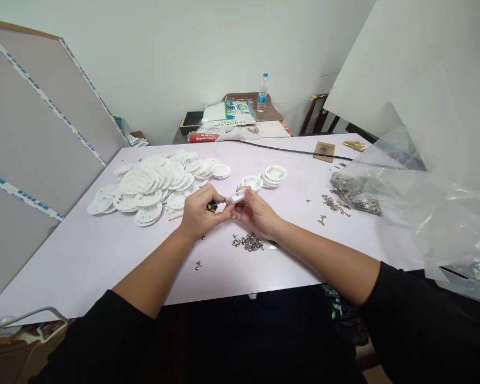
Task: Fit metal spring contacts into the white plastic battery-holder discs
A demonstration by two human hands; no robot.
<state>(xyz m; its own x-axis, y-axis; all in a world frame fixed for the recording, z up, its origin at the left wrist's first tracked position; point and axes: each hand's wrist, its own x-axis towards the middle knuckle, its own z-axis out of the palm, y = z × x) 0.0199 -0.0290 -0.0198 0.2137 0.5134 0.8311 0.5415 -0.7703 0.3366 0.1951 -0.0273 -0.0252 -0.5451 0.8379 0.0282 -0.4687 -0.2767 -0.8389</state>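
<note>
My left hand (200,210) is closed around a small hand tool with a black-and-yellow handle (212,207). Its short metal tip points at the white round plastic part (237,197) in my right hand (258,213). The fingers of that hand grip the part by its rim, tilted up off the table; most of its face is turned away. Both hands meet there, fingertips close together. Just below them lies a small heap of metal clips (248,242). Two white round parts with metal pieces, a near one (251,183) and a stacked one (274,174), sit just beyond.
A large pile of white discs (152,181) spreads over the left of the table. On the right, a clear plastic bag (356,192) of metal clips lies open beside scattered clips (336,205). A black cable (280,149) crosses the back. Behind stands a water bottle (263,93).
</note>
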